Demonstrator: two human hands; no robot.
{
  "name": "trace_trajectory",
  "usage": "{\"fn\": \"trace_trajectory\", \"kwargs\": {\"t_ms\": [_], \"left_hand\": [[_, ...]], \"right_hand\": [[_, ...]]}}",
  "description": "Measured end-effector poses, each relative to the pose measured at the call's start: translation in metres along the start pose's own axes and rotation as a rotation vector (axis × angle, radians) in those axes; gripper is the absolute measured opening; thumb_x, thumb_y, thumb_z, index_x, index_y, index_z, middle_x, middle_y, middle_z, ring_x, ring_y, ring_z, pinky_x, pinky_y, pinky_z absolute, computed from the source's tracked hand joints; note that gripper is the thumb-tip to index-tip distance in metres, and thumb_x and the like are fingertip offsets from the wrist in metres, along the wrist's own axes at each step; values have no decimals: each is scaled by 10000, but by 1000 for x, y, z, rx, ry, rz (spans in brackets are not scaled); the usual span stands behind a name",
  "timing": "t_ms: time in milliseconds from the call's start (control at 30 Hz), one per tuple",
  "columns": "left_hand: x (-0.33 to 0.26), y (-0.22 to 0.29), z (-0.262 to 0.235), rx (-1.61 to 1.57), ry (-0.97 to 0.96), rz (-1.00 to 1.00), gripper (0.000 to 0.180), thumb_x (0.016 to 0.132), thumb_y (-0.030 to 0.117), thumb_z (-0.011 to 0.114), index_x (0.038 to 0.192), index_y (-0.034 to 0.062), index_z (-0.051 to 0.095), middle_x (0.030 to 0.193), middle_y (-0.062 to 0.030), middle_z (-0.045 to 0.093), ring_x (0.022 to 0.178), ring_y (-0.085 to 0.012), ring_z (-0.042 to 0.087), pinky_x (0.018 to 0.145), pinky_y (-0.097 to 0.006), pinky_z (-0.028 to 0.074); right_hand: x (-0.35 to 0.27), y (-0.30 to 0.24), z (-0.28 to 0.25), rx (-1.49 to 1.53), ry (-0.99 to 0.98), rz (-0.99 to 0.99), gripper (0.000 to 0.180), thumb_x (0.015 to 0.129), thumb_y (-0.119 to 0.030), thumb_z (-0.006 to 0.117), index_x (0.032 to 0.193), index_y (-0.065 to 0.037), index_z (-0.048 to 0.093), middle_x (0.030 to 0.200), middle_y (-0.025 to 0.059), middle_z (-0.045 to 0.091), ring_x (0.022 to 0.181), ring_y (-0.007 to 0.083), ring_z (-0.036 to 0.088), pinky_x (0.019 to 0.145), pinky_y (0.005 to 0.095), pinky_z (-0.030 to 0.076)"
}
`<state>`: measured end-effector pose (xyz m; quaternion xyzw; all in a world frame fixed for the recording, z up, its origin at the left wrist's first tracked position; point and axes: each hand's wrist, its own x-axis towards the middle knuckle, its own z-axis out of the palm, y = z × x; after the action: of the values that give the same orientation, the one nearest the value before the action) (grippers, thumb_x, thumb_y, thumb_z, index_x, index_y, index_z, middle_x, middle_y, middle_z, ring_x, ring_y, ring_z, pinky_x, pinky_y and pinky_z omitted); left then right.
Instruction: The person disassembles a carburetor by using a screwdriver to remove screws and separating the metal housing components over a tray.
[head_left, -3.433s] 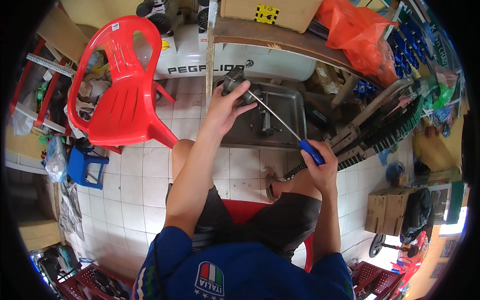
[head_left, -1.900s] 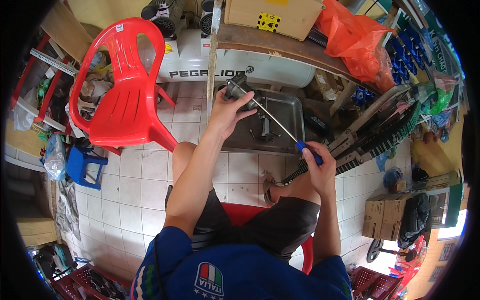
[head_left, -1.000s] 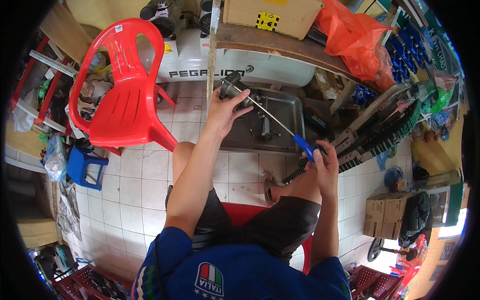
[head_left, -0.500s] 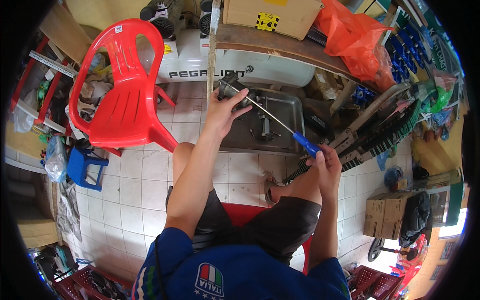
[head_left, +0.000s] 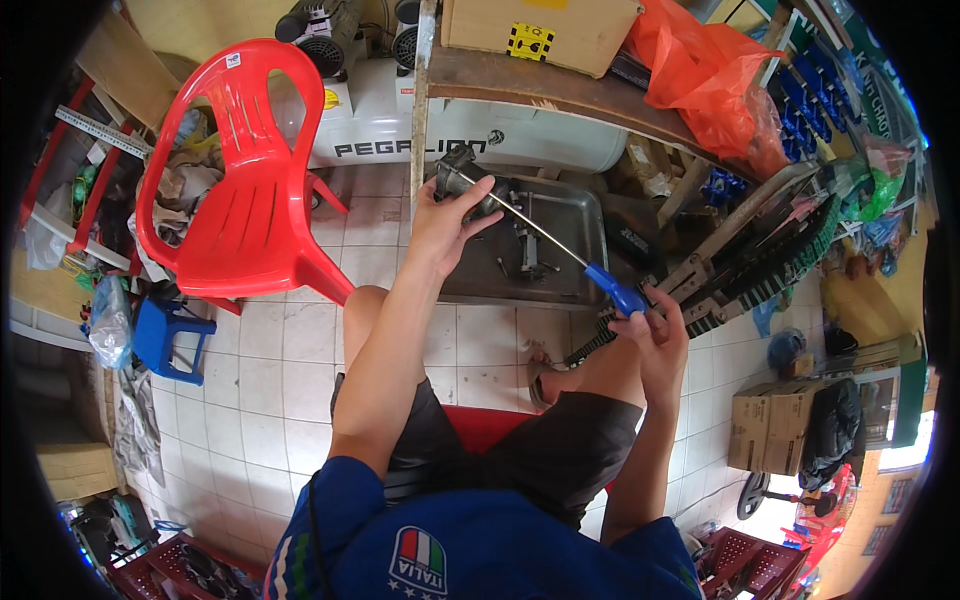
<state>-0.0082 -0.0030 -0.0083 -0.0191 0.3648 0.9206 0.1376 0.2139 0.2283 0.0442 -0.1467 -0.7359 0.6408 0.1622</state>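
My left hand [head_left: 445, 228] is closed around a dark, greasy metal machine part [head_left: 455, 170], its thumb and fingers partly spread along the side. In my right hand [head_left: 661, 348] is the blue handle of a long-shafted screwdriver [head_left: 613, 287], held between thumb and fingers at its end. The shaft slants up and left to the metal part, where the tip is hidden. Below the part lies a grey metal tray [head_left: 603, 226], with a metal component [head_left: 527, 238] and small loose pieces in it.
A red plastic chair [head_left: 235, 235] and a low blue stool [head_left: 173, 340] stand on the left. Behind the tray lies a large grey tank [head_left: 560, 135], beside a wooden shelf [head_left: 560, 92] bearing a cardboard box [head_left: 590, 30]. Cardboard cartons [head_left: 765, 430] sit at right.
The fingers of my right hand have shifted on the screwdriver handle, and the handle looks turned. My left hand and the metal part have stayed nearly in place.
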Motion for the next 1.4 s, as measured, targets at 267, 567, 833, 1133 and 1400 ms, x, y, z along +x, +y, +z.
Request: {"fn": "trace_trajectory", "kwargs": {"t_ms": [267,567,833,1133,1400], "left_hand": [[-5,2,6,15,21,-8,321,835,43,801,1057,37,568,973,-93,692,882,-216,705,792,-469,644],[-5,2,8,24,17,-6,248,839,69,804,994,46,611,933,-79,699,864,-204,707,782,-460,647],[-5,1,6,42,29,-12,339,825,74,820,1052,47,570,958,-79,687,874,-208,703,784,-464,648],[-4,1,5,42,19,-20,522,815,71,829,1178,28,455,1033,-103,662,939,-227,687,813,-495,638],[-4,2,5,52,22,-18,483,852,57,789,1182,35,437,1062,-120,643,953,-259,689,862,-514,620]], "right_hand": [[-3,4,10,-7,148,39,376,980,-156,659,1263,67,550,1008,162,689,874,227,724,798,304,591],[-3,17,11,33,229,13,339,1000,-202,632,1196,66,563,1068,165,669,780,222,718,747,304,598],[-6,13,17,154,259,-46,369,998,-181,633,1266,55,540,1094,170,653,782,218,713,761,323,614],[-4,21,15,106,235,-17,375,997,-179,634,1261,69,534,959,154,675,776,208,704,748,327,619],[-7,17,19,150,230,-84,393,1003,-191,627,1294,50,522,1087,169,647,783,200,694,740,319,607]]}}
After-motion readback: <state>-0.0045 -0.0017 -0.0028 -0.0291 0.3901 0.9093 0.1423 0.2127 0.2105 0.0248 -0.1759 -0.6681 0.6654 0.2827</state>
